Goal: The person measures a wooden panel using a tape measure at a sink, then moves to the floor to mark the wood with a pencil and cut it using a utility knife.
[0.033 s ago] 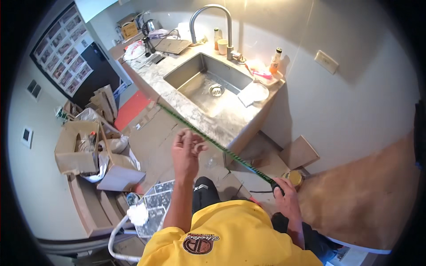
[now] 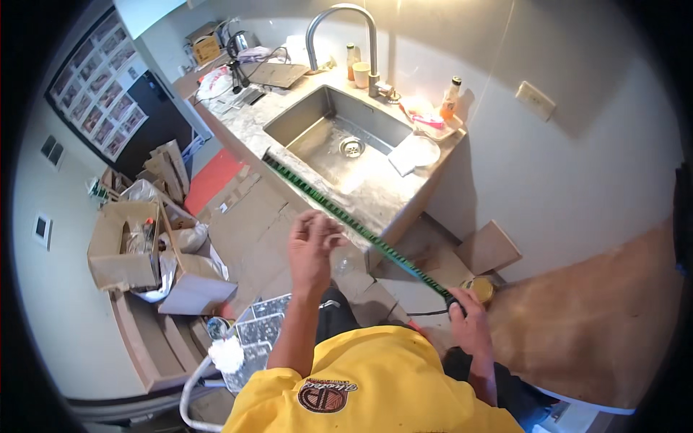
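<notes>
A green tape measure (image 2: 361, 229) stretches diagonally from beside the counter's front edge, left of the sink, down to my right hand (image 2: 471, 314). My right hand is closed around its dark case, most of which the fingers hide. The blade's dark graduation marks face up along its length. My left hand (image 2: 314, 242) is raised just below the middle of the blade, apart from it, with bent, loose fingers and nothing visible in them. Past the blade lies the stone-patterned countertop (image 2: 249, 126) with a steel sink (image 2: 296, 144) let into it.
A tall faucet (image 2: 373, 58), bottles (image 2: 450, 97) and a white plate (image 2: 415, 153) stand around the sink. Cardboard boxes (image 2: 123, 245) crowd the left side, above cardboard-covered floor (image 2: 245, 224). By my left arm is a spattered step stool (image 2: 256, 335). A jar (image 2: 480, 289) sits past my right hand.
The blade's far end has risen toward the counter edge beside the sink, and its marked face has turned more into view. My left hand has shifted slightly right.
</notes>
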The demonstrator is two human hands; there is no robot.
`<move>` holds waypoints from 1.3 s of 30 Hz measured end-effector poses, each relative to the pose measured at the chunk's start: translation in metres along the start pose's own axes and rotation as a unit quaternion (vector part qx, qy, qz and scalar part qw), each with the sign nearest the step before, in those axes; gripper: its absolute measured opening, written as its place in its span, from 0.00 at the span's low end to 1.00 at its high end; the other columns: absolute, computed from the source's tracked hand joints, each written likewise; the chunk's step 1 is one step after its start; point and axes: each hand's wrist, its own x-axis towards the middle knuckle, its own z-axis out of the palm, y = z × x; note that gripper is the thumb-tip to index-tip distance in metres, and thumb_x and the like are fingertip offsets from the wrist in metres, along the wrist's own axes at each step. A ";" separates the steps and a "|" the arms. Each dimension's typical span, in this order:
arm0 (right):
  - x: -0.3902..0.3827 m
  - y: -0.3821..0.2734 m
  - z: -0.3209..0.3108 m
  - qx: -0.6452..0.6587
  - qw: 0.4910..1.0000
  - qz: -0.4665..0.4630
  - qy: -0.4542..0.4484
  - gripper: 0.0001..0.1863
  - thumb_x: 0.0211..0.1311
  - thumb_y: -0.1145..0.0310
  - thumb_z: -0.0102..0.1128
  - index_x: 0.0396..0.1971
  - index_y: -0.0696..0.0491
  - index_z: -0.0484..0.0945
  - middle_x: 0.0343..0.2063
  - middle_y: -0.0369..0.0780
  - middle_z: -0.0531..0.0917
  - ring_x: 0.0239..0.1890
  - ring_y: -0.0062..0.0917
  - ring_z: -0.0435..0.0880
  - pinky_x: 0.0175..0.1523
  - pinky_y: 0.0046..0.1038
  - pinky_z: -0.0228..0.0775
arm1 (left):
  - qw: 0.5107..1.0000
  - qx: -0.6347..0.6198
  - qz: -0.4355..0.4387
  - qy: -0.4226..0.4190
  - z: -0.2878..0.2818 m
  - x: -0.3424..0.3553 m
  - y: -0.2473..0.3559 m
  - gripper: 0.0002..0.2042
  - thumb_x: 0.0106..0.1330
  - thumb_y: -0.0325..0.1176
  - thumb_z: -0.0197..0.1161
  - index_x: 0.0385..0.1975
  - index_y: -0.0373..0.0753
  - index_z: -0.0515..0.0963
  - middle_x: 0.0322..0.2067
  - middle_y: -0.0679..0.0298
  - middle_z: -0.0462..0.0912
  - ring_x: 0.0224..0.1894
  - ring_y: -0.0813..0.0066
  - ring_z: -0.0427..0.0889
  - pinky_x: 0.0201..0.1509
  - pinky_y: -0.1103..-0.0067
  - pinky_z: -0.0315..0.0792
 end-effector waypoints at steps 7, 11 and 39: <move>0.096 -0.060 0.089 -0.032 0.983 0.087 0.158 0.18 0.66 0.76 0.53 0.55 0.56 0.80 0.52 0.51 0.79 0.56 0.47 0.79 0.61 0.39 0.71 | 0.978 0.063 -0.111 -0.164 0.014 0.144 -0.009 0.10 0.74 0.36 0.66 0.41 0.35 0.76 0.33 0.64 0.82 0.36 0.73 0.85 0.37 0.76 0.82; 0.147 -0.107 0.130 0.033 0.957 0.152 0.243 0.18 0.68 0.77 0.48 0.55 0.61 0.78 0.52 0.47 0.80 0.55 0.39 0.80 0.62 0.34 0.69 | 0.963 0.101 -0.143 -0.206 -0.010 0.239 0.030 0.11 0.73 0.37 0.67 0.42 0.37 0.75 0.34 0.66 0.80 0.38 0.75 0.84 0.36 0.76 0.82; 0.121 -0.172 0.217 -0.342 0.779 0.245 0.464 0.21 0.76 0.71 0.49 0.64 0.61 0.74 0.62 0.51 0.76 0.64 0.45 0.74 0.69 0.42 0.64 | 0.799 -0.195 -0.191 -0.535 0.100 0.546 0.136 0.11 0.79 0.32 0.54 0.49 0.31 0.77 0.45 0.59 0.83 0.38 0.82 0.86 0.42 0.89 0.87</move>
